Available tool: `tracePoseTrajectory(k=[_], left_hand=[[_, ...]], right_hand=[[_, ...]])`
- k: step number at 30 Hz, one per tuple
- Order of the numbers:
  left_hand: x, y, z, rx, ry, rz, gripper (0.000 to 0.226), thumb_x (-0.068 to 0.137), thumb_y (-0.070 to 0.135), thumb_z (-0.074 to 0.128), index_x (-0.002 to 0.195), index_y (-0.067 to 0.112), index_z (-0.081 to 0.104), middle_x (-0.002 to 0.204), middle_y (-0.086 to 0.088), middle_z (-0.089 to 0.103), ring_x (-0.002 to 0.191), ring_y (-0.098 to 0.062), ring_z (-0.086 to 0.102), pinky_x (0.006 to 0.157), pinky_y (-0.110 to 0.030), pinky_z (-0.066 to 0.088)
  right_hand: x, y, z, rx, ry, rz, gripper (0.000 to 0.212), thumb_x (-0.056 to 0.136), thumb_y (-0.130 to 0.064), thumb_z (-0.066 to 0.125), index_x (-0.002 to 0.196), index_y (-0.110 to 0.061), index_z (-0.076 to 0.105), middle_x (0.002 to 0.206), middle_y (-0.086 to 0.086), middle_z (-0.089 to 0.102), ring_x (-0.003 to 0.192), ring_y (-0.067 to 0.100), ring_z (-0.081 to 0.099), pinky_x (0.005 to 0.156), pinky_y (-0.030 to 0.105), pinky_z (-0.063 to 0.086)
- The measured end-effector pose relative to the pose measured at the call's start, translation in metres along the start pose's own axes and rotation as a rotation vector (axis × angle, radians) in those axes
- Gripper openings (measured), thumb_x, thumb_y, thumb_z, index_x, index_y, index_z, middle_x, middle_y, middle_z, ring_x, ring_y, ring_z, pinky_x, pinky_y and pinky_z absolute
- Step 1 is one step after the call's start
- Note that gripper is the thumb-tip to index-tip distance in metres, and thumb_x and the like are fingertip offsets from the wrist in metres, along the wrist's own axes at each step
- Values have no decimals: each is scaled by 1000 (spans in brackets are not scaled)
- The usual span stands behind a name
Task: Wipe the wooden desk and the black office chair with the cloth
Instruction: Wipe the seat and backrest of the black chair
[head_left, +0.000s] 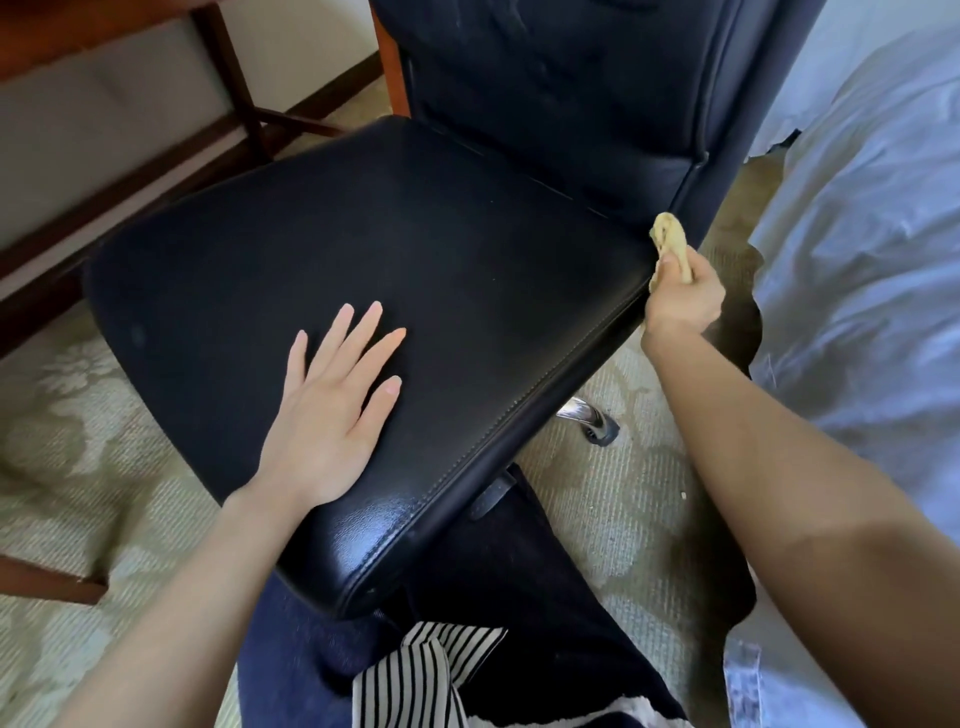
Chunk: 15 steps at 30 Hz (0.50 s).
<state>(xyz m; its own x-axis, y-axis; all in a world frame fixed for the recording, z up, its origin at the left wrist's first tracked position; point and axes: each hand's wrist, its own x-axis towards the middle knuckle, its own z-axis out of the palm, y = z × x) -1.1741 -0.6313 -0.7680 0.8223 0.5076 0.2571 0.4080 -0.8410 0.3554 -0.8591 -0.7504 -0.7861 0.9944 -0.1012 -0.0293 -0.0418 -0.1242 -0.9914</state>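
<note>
Right hand (684, 299) grips cloth (671, 243), pointing up beside chair (467, 249).

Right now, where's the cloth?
In the head view, right of centre: the cloth is bunched in the right hand, at the right rear edge of the black chair seat, near the backrest.

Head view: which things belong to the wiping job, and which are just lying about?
Job: cloth, gripped by the right hand; black office chair, left hand flat on its seat; wooden desk frame behind.
Lying about: pale bedsheet at right; patterned carpet; striped fabric at the bottom edge.
</note>
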Motion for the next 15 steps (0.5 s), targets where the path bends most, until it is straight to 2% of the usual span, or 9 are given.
tracePoseTrajectory(k=[2, 5, 8, 11, 15], left_hand=[[1, 2, 2, 9, 10, -9, 52, 98, 41, 22, 147, 27, 34, 155, 18, 8, 145, -2, -6, 117, -30, -12], [2, 6, 1, 3, 21, 6, 51, 99, 37, 20, 146, 24, 37, 156, 13, 13, 146, -6, -1, 118, -31, -9], [0, 8, 1, 1, 24, 8, 51, 100, 34, 20, 145, 20, 39, 157, 6, 20, 146, -9, 3, 118, -31, -9], [-1, 10, 0, -6, 23, 3, 51, 99, 33, 19, 144, 18, 39, 157, 3, 22, 147, -12, 5, 118, -31, -9], [-4, 11, 0, -23, 15, -7, 52, 99, 33, 19, 145, 18, 39, 157, 3, 22, 147, -14, 5, 119, -35, -5]], right_hand=[[-12, 0, 1, -1, 0, 0, 26, 92, -24, 59, 118, -26, 65, 121, -6, 63, 112, 13, 57, 98, 25, 44], [-48, 8, -10, -32, -16, -75, 24, 91, -23, 59, 114, -25, 66, 118, -3, 63, 106, 10, 57, 87, 17, 41], [-107, 24, -25, -75, -83, -280, 24, 90, -17, 62, 114, -17, 65, 112, 0, 61, 104, 7, 56, 86, 9, 40], [-172, 41, -41, 33, -171, -407, 27, 86, -8, 65, 112, -16, 66, 106, -8, 54, 103, -4, 52, 90, 10, 41], [-232, 72, -58, 94, -331, -555, 35, 82, -3, 65, 112, -21, 65, 106, -4, 49, 106, 1, 52, 91, 14, 43]])
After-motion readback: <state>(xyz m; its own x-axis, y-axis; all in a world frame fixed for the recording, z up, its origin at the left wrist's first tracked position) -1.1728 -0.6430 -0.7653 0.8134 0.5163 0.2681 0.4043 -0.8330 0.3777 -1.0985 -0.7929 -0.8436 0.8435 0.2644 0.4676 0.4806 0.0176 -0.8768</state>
